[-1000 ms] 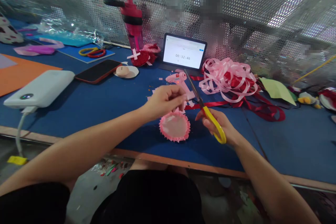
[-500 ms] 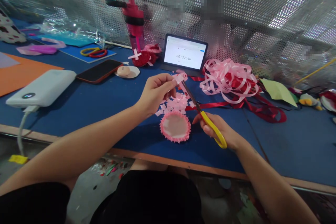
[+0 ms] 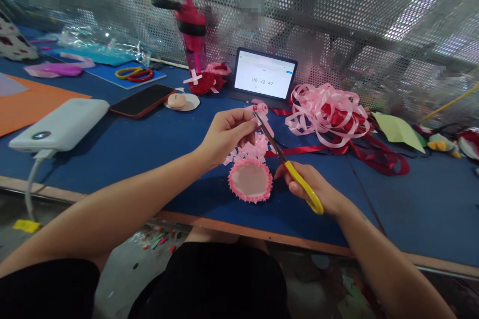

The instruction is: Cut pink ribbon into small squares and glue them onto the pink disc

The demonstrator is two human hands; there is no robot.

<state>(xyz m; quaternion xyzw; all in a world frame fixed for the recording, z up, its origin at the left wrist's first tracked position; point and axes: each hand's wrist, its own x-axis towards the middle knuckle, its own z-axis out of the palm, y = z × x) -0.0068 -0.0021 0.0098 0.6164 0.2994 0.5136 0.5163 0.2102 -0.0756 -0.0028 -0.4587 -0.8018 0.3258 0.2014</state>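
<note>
My left hand (image 3: pixel 232 132) is closed in a pinch above the table, holding a small piece of pink ribbon that its fingers largely hide. My right hand (image 3: pixel 309 182) grips yellow-handled scissors (image 3: pixel 299 179), their dark blades pointing up and left to the left fingertips. Just behind the fingertips is a small pink object (image 3: pixel 265 107) with a round end, whose kind I cannot make out. Cut pink ribbon pieces (image 3: pixel 254 147) lie in a heap under my left hand. In front of them rests a round disc (image 3: pixel 250 180) edged with pink ribbon pieces.
Tangled pink ribbon (image 3: pixel 322 109) and red ribbon (image 3: pixel 389 162) lie to the right. Behind stand a tablet (image 3: pixel 264 75) showing a timer and a pink bottle (image 3: pixel 191 30). On the left are a phone (image 3: pixel 142 100), a white power bank (image 3: pixel 62 124) and red-and-yellow scissors (image 3: pixel 134 74).
The scissor blades have shifted slightly left, their tips now nearer my left fingertips. My left hand has moved a little. The timer has advanced one second.
</note>
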